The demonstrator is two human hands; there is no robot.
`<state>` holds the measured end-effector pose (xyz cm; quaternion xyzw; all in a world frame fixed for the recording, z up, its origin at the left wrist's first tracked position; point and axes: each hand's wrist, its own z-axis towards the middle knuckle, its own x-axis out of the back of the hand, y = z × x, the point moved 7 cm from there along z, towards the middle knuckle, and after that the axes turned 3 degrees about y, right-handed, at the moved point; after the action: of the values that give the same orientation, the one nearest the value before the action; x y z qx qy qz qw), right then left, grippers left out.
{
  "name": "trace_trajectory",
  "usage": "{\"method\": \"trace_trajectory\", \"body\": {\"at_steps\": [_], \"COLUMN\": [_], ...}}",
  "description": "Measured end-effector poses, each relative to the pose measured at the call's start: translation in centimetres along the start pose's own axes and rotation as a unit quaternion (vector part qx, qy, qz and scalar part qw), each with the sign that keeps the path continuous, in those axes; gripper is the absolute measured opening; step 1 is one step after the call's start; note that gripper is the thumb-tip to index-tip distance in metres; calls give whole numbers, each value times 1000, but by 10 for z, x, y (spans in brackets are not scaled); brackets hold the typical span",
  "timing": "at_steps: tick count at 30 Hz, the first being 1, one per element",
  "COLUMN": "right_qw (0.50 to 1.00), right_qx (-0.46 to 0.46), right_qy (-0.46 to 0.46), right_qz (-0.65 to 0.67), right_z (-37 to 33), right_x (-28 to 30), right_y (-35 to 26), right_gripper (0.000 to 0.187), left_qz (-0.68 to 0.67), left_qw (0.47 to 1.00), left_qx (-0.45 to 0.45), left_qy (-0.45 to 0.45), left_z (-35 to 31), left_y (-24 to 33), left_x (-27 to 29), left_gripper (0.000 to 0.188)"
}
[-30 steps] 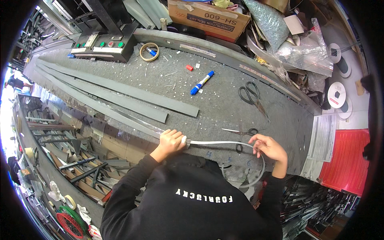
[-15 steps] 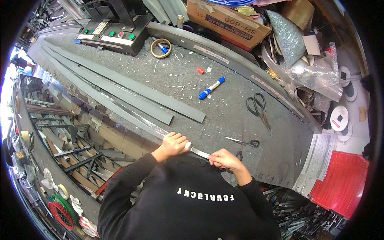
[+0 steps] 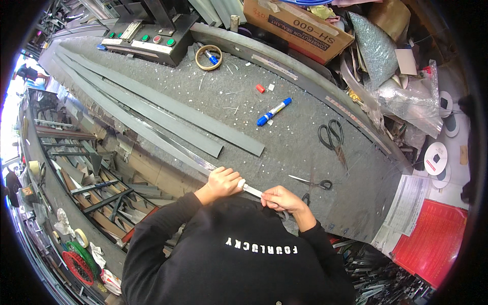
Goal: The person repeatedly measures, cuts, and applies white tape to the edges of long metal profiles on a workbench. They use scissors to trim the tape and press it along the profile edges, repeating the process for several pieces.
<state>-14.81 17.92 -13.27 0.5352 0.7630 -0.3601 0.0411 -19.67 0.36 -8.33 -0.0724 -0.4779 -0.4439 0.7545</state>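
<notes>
Pale flat flexible strip (image 3: 253, 191) spans the short gap between the two hands, over the bench's near edge. Its far end is pinched between the right hand's (image 3: 280, 198) closed thumb and fingers. The left hand (image 3: 223, 182) is curled tight around the end of a long, narrow grey profile (image 3: 188, 161), thumb against the strip. Two loose flat grey profiles (image 3: 223, 128) lie beyond; carpet-grey bench surface (image 3: 356, 203) stretches rightward, with small black-handled scissors (image 3: 326, 184) near the right hand.
</notes>
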Motion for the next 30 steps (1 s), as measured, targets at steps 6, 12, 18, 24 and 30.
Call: {"method": "trace_trajectory", "body": {"at_steps": [6, 12, 18, 24, 30], "right_qw": [996, 995, 994, 996, 995], "right_qx": [73, 30, 96, -11, 7], "right_qy": [18, 34, 8, 44, 69], "right_qz": [-41, -91, -59, -72, -72], "right_z": [31, 11, 25, 19, 22], "right_x": [-27, -16, -28, -6, -9], "right_y": [-30, -19, -32, -4, -7], "right_gripper": [38, 40, 39, 40, 38], "left_qz": [-7, 10, -18, -9, 17], "left_qw": [1000, 1000, 1000, 999, 1000], "left_qx": [5, 16, 15, 21, 13], "left_qy": [1, -1, 3, 26, 20], "left_z": [-1, 0, -1, -2, -4], "left_y": [-1, -2, -3, -3, -5], "left_x": [-1, 1, 1, -1, -2], "left_gripper": [18, 16, 14, 18, 17]}}
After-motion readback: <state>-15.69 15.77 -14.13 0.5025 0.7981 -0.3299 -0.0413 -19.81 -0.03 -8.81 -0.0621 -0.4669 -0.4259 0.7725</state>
